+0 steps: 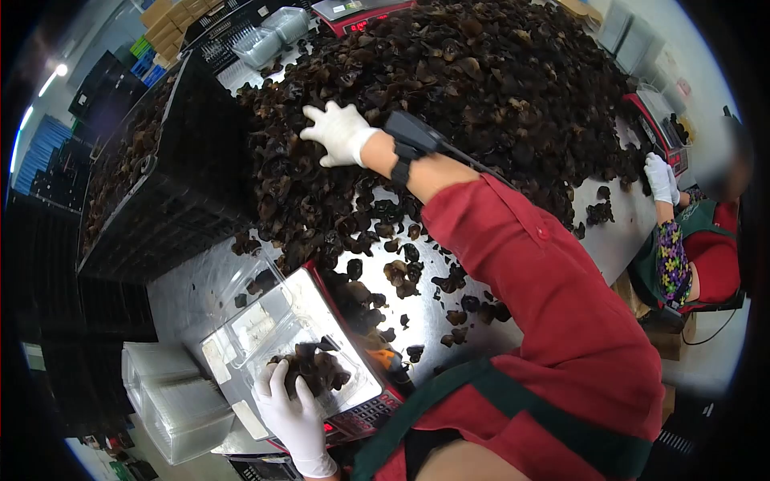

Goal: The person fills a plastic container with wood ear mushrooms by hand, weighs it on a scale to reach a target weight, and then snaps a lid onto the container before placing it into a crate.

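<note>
My right hand (337, 135), in a white glove, is open with its fingers spread over the left part of a large heap of dark wood ear mushrooms (449, 80). My left hand (290, 417), also gloved in white, is at the near side of a digital scale (353, 341). On the scale's plate is a clear plastic tray (277, 321) with a small clump of wood ear mushrooms (317, 369) at its near end. The left fingers are apart, and their tips touch the clump's left side. The fingertips' undersides are hidden.
A black crate (180, 152) full of mushrooms stands tilted at the left. Stacked clear trays (172, 401) are left of the scale. Loose pieces lie on the metal table (401, 305). At the right, a co-worker's gloved hands (659, 178) are near another scale (662, 132).
</note>
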Demonstrator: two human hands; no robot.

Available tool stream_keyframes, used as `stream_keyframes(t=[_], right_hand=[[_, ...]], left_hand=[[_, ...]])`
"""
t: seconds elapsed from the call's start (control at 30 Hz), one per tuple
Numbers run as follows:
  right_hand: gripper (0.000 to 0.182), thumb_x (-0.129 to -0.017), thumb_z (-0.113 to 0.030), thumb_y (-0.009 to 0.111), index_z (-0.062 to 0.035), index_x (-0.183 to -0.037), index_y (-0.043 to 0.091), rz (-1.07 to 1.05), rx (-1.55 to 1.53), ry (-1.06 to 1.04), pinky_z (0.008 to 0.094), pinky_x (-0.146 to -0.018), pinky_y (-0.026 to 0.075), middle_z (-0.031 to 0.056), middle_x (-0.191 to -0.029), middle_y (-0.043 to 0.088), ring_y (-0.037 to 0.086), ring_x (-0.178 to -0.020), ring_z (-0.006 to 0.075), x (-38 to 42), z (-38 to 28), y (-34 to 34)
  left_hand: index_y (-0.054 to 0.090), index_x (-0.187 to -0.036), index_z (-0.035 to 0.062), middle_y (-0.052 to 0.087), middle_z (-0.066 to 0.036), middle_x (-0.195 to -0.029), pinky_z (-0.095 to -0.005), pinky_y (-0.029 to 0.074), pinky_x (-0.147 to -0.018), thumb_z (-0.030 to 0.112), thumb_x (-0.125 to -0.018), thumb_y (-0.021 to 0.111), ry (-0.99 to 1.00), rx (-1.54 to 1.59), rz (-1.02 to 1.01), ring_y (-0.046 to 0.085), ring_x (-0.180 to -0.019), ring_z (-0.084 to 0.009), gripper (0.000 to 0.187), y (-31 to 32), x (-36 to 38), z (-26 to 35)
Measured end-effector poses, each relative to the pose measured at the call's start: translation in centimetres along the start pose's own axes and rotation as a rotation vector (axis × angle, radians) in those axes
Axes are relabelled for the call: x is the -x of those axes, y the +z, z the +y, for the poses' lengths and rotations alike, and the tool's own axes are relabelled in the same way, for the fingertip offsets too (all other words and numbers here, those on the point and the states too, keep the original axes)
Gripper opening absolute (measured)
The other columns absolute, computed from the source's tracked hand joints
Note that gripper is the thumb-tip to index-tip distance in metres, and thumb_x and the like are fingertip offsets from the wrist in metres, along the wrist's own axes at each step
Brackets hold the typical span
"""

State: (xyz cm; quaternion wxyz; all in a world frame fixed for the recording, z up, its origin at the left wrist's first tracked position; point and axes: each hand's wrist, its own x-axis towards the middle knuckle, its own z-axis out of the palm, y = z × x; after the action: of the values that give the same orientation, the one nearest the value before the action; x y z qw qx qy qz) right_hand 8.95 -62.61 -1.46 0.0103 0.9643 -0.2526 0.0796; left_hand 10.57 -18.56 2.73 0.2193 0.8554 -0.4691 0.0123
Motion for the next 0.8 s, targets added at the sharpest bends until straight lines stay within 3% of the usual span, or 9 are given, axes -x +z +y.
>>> stream_keyframes(t=[0.07,0.23,0.3,0.43,0.5,0.53,0.63,0.73,0.8], right_hand=[[0.045,-0.069,-0.026,0.081,-0.0146,-0.110,0.066,0.083,0.006,-0.098,0.0429,-0.080,0.057,0.0105,-0.120,0.054,0.057,-0.106,0.0338,2.8,-0.3,0.9],[0.033,-0.074,-0.025,0.078,-0.0153,-0.104,0.066,0.258,-0.160,-0.092,0.0417,-0.079,0.059,0.0096,-0.127,0.054,0.057,-0.105,0.0336,12.0,-0.6,1.6],[0.031,-0.077,-0.029,0.075,-0.0159,-0.104,0.067,0.242,-0.244,0.043,0.0407,-0.080,0.058,0.0062,-0.129,0.055,0.060,-0.103,0.0295,14.0,-0.2,1.0],[0.024,-0.081,-0.029,0.073,-0.0112,-0.098,0.073,0.422,-0.771,0.221,0.0341,-0.083,0.053,0.0041,-0.107,0.067,0.067,-0.092,0.0193,15.2,2.4,1.1],[0.022,-0.085,-0.019,0.072,-0.0043,-0.102,0.071,0.113,-1.313,0.539,0.0311,-0.093,0.049,0.0078,-0.118,0.066,0.066,-0.096,0.0177,15.5,3.6,-0.5],[0.026,-0.085,-0.014,0.071,-0.0031,-0.109,0.069,0.147,-1.634,0.501,0.0303,-0.100,0.046,0.0070,-0.121,0.066,0.064,-0.104,0.0167,15.7,4.2,-0.4],[0.078,-0.063,0.001,0.082,-0.0022,-0.135,0.052,0.226,-1.187,-0.004,0.0309,-0.110,0.040,0.0076,-0.133,0.058,0.054,-0.125,0.0176,17.7,5.2,0.5],[0.093,-0.055,0.003,0.086,-0.0026,-0.140,0.047,0.231,-1.041,-0.066,0.0324,-0.112,0.038,0.0087,-0.141,0.053,0.050,-0.129,0.0159,18.8,4.8,0.2],[0.079,-0.065,-0.003,0.083,-0.0028,-0.136,0.051,0.302,-1.141,-0.108,0.0335,-0.109,0.043,0.0101,-0.137,0.056,0.055,-0.123,0.0175,18.7,3.7,1.5]], left_hand=[[0.061,-0.117,0.0011,0.057,-0.017,-0.116,-0.0437,0.046,-0.094,0.002,-0.084,0.063,-0.019,0.013,0.009,0.056,-0.110,-0.0363,0.033,0.2,0.1,0.0],[0.061,-0.118,0.0010,0.057,-0.015,-0.117,-0.0412,0.042,-0.100,0.001,-0.088,0.060,-0.036,0.037,-0.028,0.054,-0.112,-0.0326,0.030,-0.2,0.1,0.2],[0.060,-0.118,0.0010,0.057,-0.015,-0.117,-0.0411,0.042,-0.100,0.001,-0.089,0.060,-0.025,0.038,-0.042,0.054,-0.112,-0.0325,0.030,-0.2,0.0,0.3],[0.060,-0.119,0.0009,0.057,-0.015,-0.117,-0.0412,0.042,-0.099,0.003,-0.090,0.060,0.018,0.014,-0.032,0.054,-0.112,-0.0326,0.029,-0.1,0.0,0.0],[0.060,-0.120,0.0008,0.057,-0.016,-0.118,-0.0410,0.042,-0.099,0.004,-0.091,0.060,0.020,0.007,-0.034,0.055,-0.112,-0.0330,0.029,-0.2,0.1,0.1],[0.060,-0.120,0.0008,0.057,-0.016,-0.118,-0.0410,0.042,-0.099,0.004,-0.091,0.060,0.025,0.010,-0.036,0.055,-0.112,-0.0330,0.029,-0.4,0.2,0.1],[0.060,-0.120,0.0007,0.057,-0.016,-0.118,-0.0409,0.042,-0.099,0.004,-0.091,0.060,0.028,0.018,-0.057,0.055,-0.112,-0.0334,0.029,-0.5,0.3,0.2],[0.059,-0.121,0.0003,0.057,-0.017,-0.119,-0.0407,0.042,-0.100,0.003,-0.091,0.060,0.036,0.022,-0.051,0.055,-0.113,-0.0338,0.030,-0.6,0.9,0.0],[0.058,-0.124,0.0000,0.057,-0.017,-0.121,-0.0399,0.043,-0.100,0.002,-0.091,0.060,0.048,0.023,-0.051,0.055,-0.113,-0.0334,0.033,-0.8,1.0,0.3]])
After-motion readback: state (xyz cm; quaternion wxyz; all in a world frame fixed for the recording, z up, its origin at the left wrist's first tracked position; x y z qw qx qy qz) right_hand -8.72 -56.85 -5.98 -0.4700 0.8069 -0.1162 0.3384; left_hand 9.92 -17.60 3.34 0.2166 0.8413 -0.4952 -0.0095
